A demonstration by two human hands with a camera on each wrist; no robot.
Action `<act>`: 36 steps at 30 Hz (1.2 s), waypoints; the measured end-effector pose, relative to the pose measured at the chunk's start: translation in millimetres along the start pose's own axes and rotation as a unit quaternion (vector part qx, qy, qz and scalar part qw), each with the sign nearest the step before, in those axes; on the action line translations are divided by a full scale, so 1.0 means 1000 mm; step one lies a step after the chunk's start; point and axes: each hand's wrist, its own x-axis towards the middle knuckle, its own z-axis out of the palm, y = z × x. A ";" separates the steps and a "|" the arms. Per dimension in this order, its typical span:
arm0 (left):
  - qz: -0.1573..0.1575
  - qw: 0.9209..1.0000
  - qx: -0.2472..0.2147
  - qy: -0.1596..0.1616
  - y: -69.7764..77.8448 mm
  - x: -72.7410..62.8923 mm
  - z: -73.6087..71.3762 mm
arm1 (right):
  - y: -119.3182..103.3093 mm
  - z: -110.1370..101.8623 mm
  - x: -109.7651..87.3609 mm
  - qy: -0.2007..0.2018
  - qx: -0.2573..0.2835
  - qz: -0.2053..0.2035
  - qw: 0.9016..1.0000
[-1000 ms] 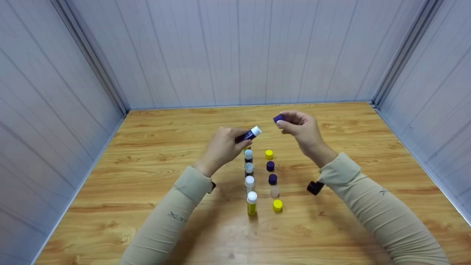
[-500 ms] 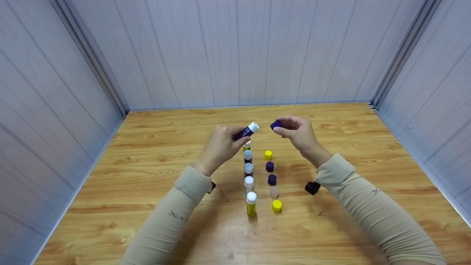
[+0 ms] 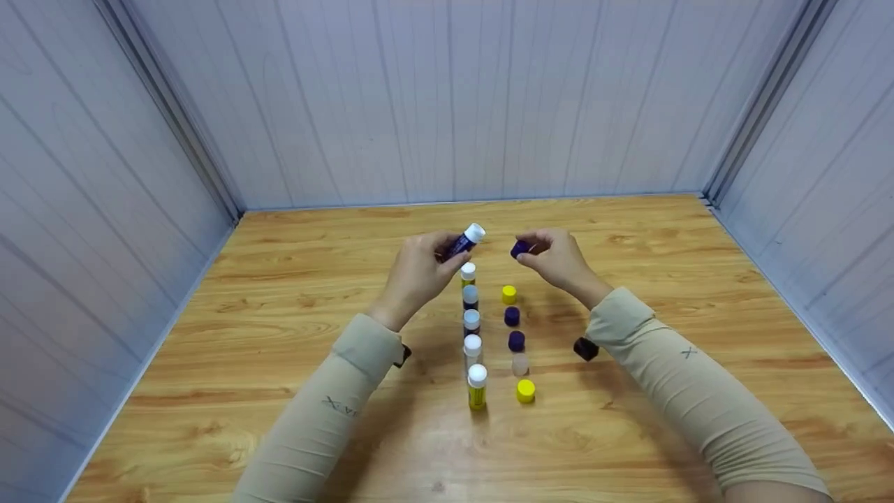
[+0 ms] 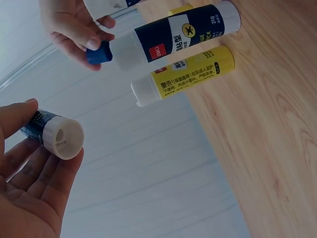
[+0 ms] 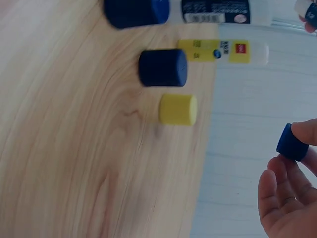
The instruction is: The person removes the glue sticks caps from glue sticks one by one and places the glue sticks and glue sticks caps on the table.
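My left hand (image 3: 417, 276) grips an uncapped dark blue glue stick (image 3: 462, 243), tilted with its white end up and to the right. In the left wrist view that white end (image 4: 63, 139) faces the camera and shows a hollow. Across a small gap, my right hand (image 3: 564, 264) pinches a dark blue cap (image 3: 519, 249) between thumb and fingers. Below the hands runs a row of upright uncapped glue sticks, from a yellow one (image 3: 477, 395) in front to another yellow one (image 3: 468, 272) at the back. Blue-bodied sticks (image 4: 193, 30) stand between them.
Right of the sticks lies a parallel row of loose caps: a near yellow cap (image 3: 526, 391), a translucent cap (image 3: 519, 364), dark blue caps (image 3: 516, 341) and a far yellow cap (image 3: 509, 294). Pale panel walls (image 3: 447, 105) enclose the wooden table (image 3: 293, 328) at back and sides.
My right hand has come down and slightly left with the blue cap. The left hand has raised the glue stick a little and shifted it left, uncovering the back yellow stick.
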 end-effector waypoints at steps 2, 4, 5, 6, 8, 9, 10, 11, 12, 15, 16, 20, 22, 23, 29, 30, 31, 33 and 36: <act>-0.008 1.000 -0.007 0.002 -0.001 0.001 0.000 | 0.002 0.001 0.002 -0.007 -0.026 -0.001 1.000; -0.018 1.000 -0.016 0.004 -0.002 0.002 0.000 | 0.004 0.003 0.005 -0.013 -0.050 -0.003 0.999; -0.024 1.000 -0.019 0.005 -0.002 0.002 0.000 | 0.005 0.003 0.006 -0.017 -0.062 -0.002 0.998; -0.029 0.999 -0.024 0.006 -0.003 0.002 0.001 | 0.007 0.004 0.007 -0.021 -0.073 -0.001 0.997; -0.041 0.999 -0.032 0.008 -0.005 0.002 0.001 | 0.010 0.006 0.008 -0.031 -0.095 0.001 0.995; -0.045 0.998 -0.036 0.010 -0.006 0.003 0.002 | 0.012 0.007 0.008 -0.037 -0.106 0.003 0.994; -0.050 0.998 -0.039 0.011 -0.007 0.003 0.002 | 0.014 0.008 0.009 -0.042 -0.118 0.003 0.992; -0.054 0.998 -0.041 0.013 -0.008 0.003 0.002 | 0.016 0.009 0.009 -0.047 -0.128 0.003 0.991; -0.057 0.997 -0.043 0.015 -0.010 0.003 0.002 | 0.017 0.009 0.010 -0.051 -0.138 0.003 0.989; -0.065 0.997 -0.048 0.017 -0.014 0.004 0.003 | 0.022 0.011 0.012 -0.065 -0.167 0.001 0.984; -0.069 0.996 -0.050 0.017 -0.015 0.004 0.003 | 0.024 0.012 0.012 -0.069 -0.174 0.001 0.982; -0.085 0.995 -0.054 0.014 -0.023 0.006 0.004 | 0.029 0.014 0.015 -0.088 -0.205 0.002 0.975; -0.094 0.994 -0.055 0.014 -0.027 0.006 0.005 | 0.031 0.015 0.016 -0.094 -0.215 0.003 0.972; -0.098 0.994 -0.055 0.014 -0.029 0.006 0.005 | 0.032 0.016 0.016 -0.098 -0.220 0.002 0.971; -0.110 0.992 -0.056 0.018 -0.039 0.006 0.006 | 0.035 0.016 0.016 -0.114 -0.231 -0.004 0.966; -0.111 0.992 -0.057 0.019 -0.040 0.006 0.007 | 0.035 0.016 0.016 -0.114 -0.232 -0.005 0.966; -0.112 0.992 -0.057 0.020 -0.041 0.006 0.007 | 0.035 0.016 0.016 -0.115 -0.233 -0.007 0.966; -0.114 0.992 -0.054 0.022 -0.043 0.006 0.008 | 0.034 0.016 0.017 -0.113 -0.236 -0.012 0.965; -0.116 0.992 -0.044 0.024 -0.046 0.007 0.010 | 0.032 0.017 0.017 -0.109 -0.240 -0.013 0.965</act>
